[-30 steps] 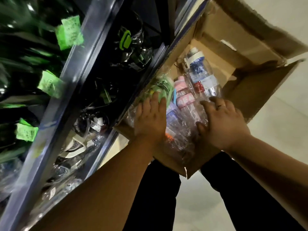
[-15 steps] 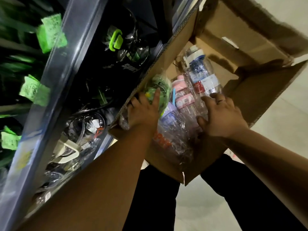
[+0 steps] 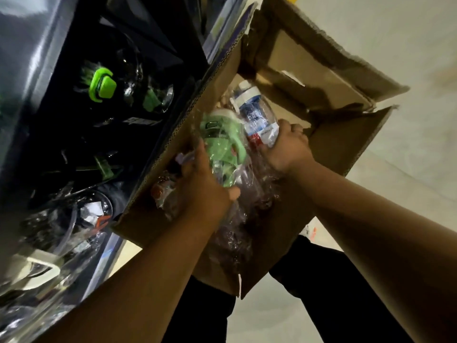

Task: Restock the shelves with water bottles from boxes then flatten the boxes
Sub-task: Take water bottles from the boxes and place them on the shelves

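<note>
Both hands have closed since a second ago. Left hand (image 3: 205,186), flat on the green bottle (image 3: 221,142) before, now curls round it: fingers (image 3: 197,157) up its left side, thumb under its lower end, cap end tilted away from the wrist. Right hand (image 3: 288,147) has shifted from the wrapped pile onto the blue bottle (image 3: 257,117), with fingers curled over its labelled lower end and the white cap pointing at the far corner. Both bottles are in clear wrap, side by side and touching, inside the open box (image 3: 333,149). More wrapped bottles (image 3: 230,233) lie in the box under the hands. The box sits against the shelf (image 3: 24,58) on the left, which holds a black bottle (image 3: 101,85) with a green lid.
</note>
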